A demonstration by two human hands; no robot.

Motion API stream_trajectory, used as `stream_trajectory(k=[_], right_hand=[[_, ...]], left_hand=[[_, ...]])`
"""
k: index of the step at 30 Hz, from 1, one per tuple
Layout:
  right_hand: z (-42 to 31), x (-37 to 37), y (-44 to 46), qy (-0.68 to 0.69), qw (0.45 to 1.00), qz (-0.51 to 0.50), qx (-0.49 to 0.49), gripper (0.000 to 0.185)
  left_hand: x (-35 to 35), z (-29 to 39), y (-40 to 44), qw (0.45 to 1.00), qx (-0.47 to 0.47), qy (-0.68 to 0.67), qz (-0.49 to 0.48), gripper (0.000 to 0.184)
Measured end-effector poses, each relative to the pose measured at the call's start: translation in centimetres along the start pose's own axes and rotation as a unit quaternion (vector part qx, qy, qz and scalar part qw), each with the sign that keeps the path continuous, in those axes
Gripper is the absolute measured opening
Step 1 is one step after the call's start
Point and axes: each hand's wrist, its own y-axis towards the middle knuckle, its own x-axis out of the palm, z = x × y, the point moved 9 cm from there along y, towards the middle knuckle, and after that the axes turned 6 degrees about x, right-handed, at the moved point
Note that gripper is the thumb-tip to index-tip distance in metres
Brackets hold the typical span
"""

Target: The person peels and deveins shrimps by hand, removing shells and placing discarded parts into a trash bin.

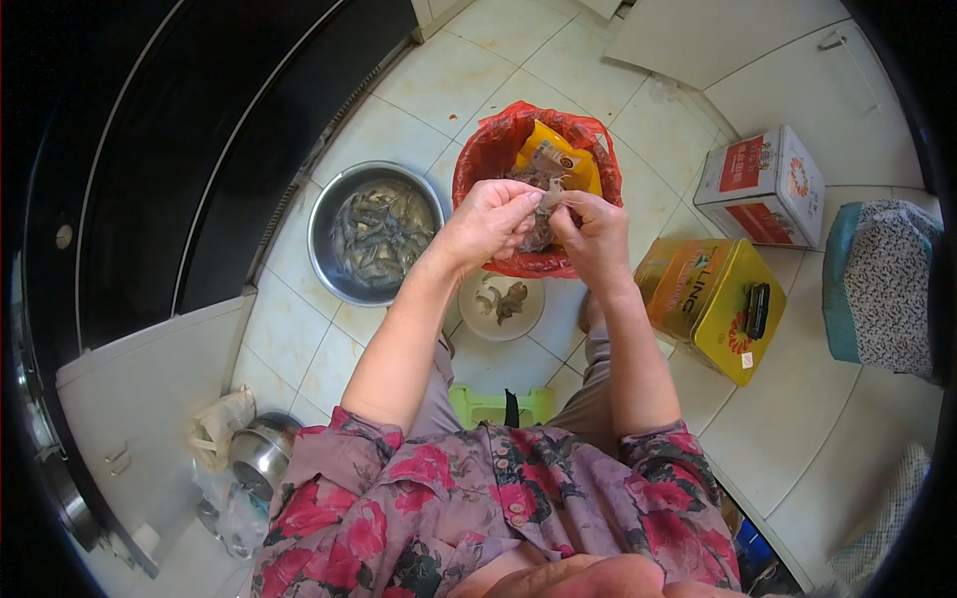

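Observation:
Both my hands meet over a bin lined with a red bag (472, 169). My left hand (490, 224) pinches one side of a small pale shrimp (550, 195), and my right hand (595, 231) pinches its other side. Beneath them, the bin holds a yellow packet (558, 159) and pale scraps. To the left stands a metal basin (317, 239) with many grey shrimp (379, 239) in it. Just below the bin, a white plate (530, 321) bears a few shrimp pieces (510, 300).
A green stool (538, 405) is between my legs. On the right are a yellow tin (708, 304), a white and red carton (763, 187) and a patterned cloth item (885, 284). Metal bowls (261, 453) and plastic bags (221, 424) lie lower left, near cabinets (150, 399).

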Motion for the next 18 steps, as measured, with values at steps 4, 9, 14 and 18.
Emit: stream_trajectory(k=[4, 9, 14, 18], right_hand=[[-0.3, -1.3, 0.2, -0.037, 0.997, 0.053, -0.043, 0.012], [-0.2, -2.0, 0.5, -0.053, 0.993, 0.087, -0.065, 0.011], [3.6, -1.9, 0.3, 0.201, 0.965, 0.05, 0.161, 0.012], [3.5, -2.3, 0.3, 0.237, 0.956, 0.055, 0.165, 0.012]], left_hand=[[0.0, 0.0, -0.1, 1.0, -0.016, 0.006, 0.017, 0.02], [-0.7, -0.3, 0.4, 0.999, 0.001, -0.036, 0.02, 0.022], [-1.5, 0.1, 0.8, 0.995, 0.036, -0.089, 0.025, 0.025], [-2.1, 0.5, 0.6, 0.99, 0.053, -0.118, 0.052, 0.025]])
